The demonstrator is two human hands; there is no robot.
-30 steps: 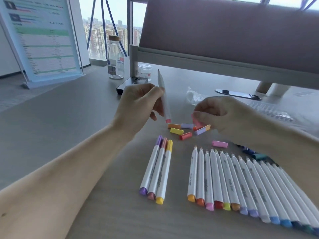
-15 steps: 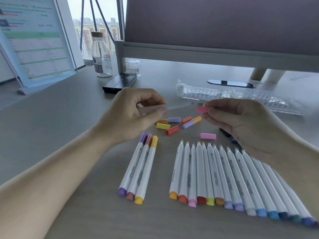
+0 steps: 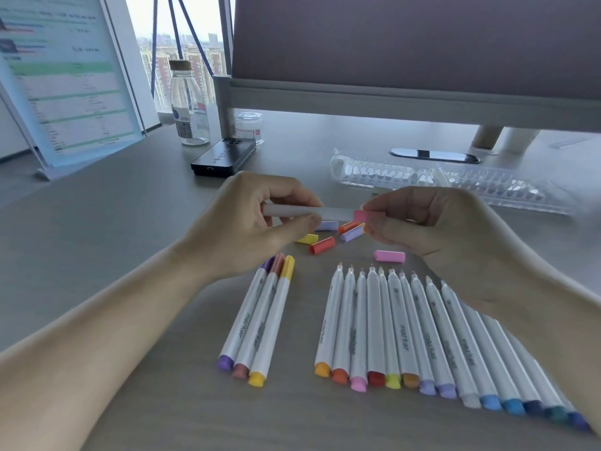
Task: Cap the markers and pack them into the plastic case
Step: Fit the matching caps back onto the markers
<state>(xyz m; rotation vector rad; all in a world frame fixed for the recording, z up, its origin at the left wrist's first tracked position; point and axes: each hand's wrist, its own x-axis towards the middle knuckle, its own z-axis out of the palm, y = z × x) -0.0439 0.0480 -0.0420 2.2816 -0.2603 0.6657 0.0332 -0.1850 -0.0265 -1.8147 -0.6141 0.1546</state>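
My left hand (image 3: 260, 222) holds a white marker (image 3: 331, 212) level above the desk. My right hand (image 3: 432, 222) pinches a pink cap (image 3: 361, 216) that sits on the marker's tip. Below them lie several loose caps (image 3: 322, 245), among them yellow, red, orange, lilac and a pink one (image 3: 389, 256). Three capped markers (image 3: 260, 320) lie side by side at centre left. A long row of uncapped markers (image 3: 406, 330) fans out to the right, partly under my right forearm. The clear plastic case (image 3: 455, 182) lies open behind my hands.
A black phone (image 3: 224, 156), a glass bottle (image 3: 189, 105) and a small jar (image 3: 248, 125) stand at the back left. A tilted printed board (image 3: 58, 83) leans at far left. A monitor (image 3: 416, 50) with its stand fills the back.
My left hand turned the marker from upright to level. My right hand lifted the pink cap from the pile and brought it onto the marker's tip. The camera view moved closer and lower.
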